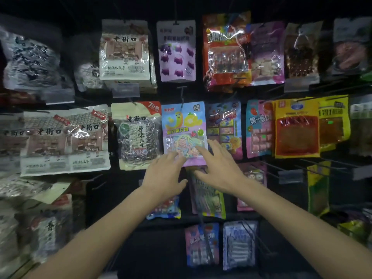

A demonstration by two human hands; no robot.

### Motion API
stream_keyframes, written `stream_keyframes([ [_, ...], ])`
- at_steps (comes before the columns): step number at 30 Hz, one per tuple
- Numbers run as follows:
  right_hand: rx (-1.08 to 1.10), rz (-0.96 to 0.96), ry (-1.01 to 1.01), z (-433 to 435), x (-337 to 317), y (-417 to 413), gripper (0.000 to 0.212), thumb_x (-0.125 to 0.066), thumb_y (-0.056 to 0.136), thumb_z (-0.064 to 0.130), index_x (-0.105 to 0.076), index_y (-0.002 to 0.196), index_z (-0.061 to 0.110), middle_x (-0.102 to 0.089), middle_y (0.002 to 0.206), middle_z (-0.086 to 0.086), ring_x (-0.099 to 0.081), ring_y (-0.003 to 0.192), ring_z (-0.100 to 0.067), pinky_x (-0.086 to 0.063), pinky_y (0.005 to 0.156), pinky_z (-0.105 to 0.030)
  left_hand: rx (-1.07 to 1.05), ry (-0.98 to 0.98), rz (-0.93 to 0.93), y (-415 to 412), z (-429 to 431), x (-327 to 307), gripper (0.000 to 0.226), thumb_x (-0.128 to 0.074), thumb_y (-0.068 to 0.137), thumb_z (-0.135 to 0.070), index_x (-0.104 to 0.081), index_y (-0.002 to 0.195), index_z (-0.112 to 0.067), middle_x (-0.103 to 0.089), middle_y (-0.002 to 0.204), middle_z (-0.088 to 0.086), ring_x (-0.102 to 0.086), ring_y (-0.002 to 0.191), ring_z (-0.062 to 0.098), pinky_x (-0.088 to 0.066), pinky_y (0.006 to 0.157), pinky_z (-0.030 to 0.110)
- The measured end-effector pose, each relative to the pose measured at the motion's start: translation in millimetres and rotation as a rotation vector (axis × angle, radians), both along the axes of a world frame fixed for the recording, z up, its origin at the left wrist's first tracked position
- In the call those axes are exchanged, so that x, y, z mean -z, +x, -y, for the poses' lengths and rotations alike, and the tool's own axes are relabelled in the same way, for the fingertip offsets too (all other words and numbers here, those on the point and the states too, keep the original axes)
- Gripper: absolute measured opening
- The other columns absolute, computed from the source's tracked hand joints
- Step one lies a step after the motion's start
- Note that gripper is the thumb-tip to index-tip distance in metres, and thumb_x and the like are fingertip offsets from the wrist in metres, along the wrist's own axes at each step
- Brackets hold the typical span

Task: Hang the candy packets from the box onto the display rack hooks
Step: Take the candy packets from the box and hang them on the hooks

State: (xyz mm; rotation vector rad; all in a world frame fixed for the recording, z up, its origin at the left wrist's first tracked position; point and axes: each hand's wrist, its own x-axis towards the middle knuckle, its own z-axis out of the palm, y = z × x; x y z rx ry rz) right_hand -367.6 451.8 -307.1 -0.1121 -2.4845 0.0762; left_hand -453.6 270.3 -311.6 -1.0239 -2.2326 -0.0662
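Both left hand [164, 175] and right hand [220, 170] fingers [202, 152] spread on candy packet [182, 125].

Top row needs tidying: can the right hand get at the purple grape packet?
Probably yes: the right hand rests open on the blue candy packet, and the purple grape packet hangs directly above, nothing in front.

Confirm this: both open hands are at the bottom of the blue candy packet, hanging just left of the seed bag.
Wrong side: in the head view the blue candy packet hangs just right of the seed bag. The left hand and right hand are open at its bottom edge.
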Motion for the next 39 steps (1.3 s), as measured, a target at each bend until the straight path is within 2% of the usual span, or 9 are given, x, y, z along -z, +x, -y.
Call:
stream_keyframes([
  [6,-0.043,0.143,-0.028,30.2,57.9,84.1,0.088,-0.060,0.099,0.059,-0.011,0.168,0.036,0.003,0.176,-0.003,0.005,0.163,-0.025,-0.006,0.131,-0.045,0.075,0.020,0.054,56.7,41.0,63.9,0.075,-0.058,0.082,-0.059,-0.055,0.147,-0.023,-0.054,0.147,0.012,-0.058,0.129,0.035,-0.050,0.103,0.047],
  [9,-0.055,0.230,-0.031,39.0,100.1,122.6,0.089,-0.057,0.100,0.061,-0.004,0.168,0.039,0.010,0.176,0.001,0.011,0.162,-0.020,0.000,0.130,-0.041,0.101,0.017,0.132,85.7,63.4,104.7,0.079,-0.044,0.085,-0.066,-0.046,0.154,-0.028,-0.051,0.151,0.009,-0.053,0.135,0.030,-0.049,0.109,0.047],
  [16,-0.050,0.453,-0.113,38.2,202.4,190.1,0.091,-0.057,0.098,0.066,-0.003,0.167,0.040,0.011,0.176,0.003,0.011,0.162,-0.020,0.002,0.130,-0.038,0.092,-0.046,0.331,132.5,108.2,216.3,0.080,-0.044,0.088,-0.072,-0.038,0.158,-0.034,-0.045,0.158,0.007,-0.049,0.142,0.029,-0.048,0.111,0.049],
  [20,-0.051,0.612,-0.159,26.0,261.8,215.1,0.091,-0.054,0.099,0.066,0.001,0.167,0.041,0.009,0.176,0.002,0.010,0.162,-0.020,0.004,0.130,-0.038,0.050,-0.127,0.542,150.0,116.4,282.8,0.088,-0.036,0.086,-0.077,-0.017,0.164,-0.042,-0.031,0.166,-0.001,-0.039,0.149,0.025,-0.039,0.116,0.042],
  [23,-0.042,0.749,-0.192,17.4,297.2,223.7,0.090,-0.054,0.101,0.064,0.000,0.168,0.038,0.007,0.176,-0.002,0.008,0.163,-0.023,0.003,0.130,-0.038,0.031,-0.185,0.611,154.4,114.7,322.5,0.086,-0.046,0.083,-0.072,-0.031,0.161,-0.038,-0.050,0.154,0.004,-0.056,0.136,0.029,-0.053,0.102,0.046],
  [26,-0.047,0.820,-0.164,11.6,330.0,219.0,0.087,-0.053,0.100,0.065,-0.008,0.168,0.034,-0.003,0.175,-0.004,-0.002,0.163,-0.027,-0.002,0.131,-0.041,0.022,-0.239,0.645,146.0,113.4,358.8,0.081,-0.054,0.081,-0.069,-0.042,0.154,-0.035,-0.058,0.144,0.001,-0.065,0.123,0.027,-0.059,0.090,0.043],
  [30,-0.062,0.939,-0.039,12.6,370.8,199.4,0.081,-0.054,0.099,0.062,-0.018,0.165,0.034,-0.025,0.166,-0.006,-0.028,0.154,-0.031,-0.018,0.128,-0.050,0.075,-0.422,0.720,139.2,113.0,401.0,0.079,-0.035,0.087,-0.075,-0.037,0.157,-0.036,-0.043,0.157,-0.006,-0.051,0.138,0.022,-0.048,0.108,0.041],
  [34,-0.161,1.175,-0.015,24.7,420.4,180.1,0.075,-0.057,0.102,0.052,-0.025,0.165,0.027,-0.031,0.164,-0.011,-0.032,0.149,-0.034,-0.030,0.122,-0.045,0.085,-0.585,0.748,135.0,115.9,456.8,0.080,-0.054,0.087,-0.071,-0.047,0.154,-0.029,-0.058,0.146,0.003,-0.068,0.119,0.027,-0.059,0.095,0.043],
  [39,-0.184,1.359,0.147,36.7,476.0,181.6,0.065,-0.053,0.106,0.043,-0.033,0.162,0.018,-0.030,0.166,-0.017,-0.030,0.152,-0.040,-0.029,0.122,-0.048,0.023,-0.715,0.939,138.5,112.9,509.5,0.074,-0.037,0.101,-0.060,-0.017,0.165,-0.030,-0.033,0.166,0.002,-0.044,0.144,0.031,-0.042,0.115,0.047],
])
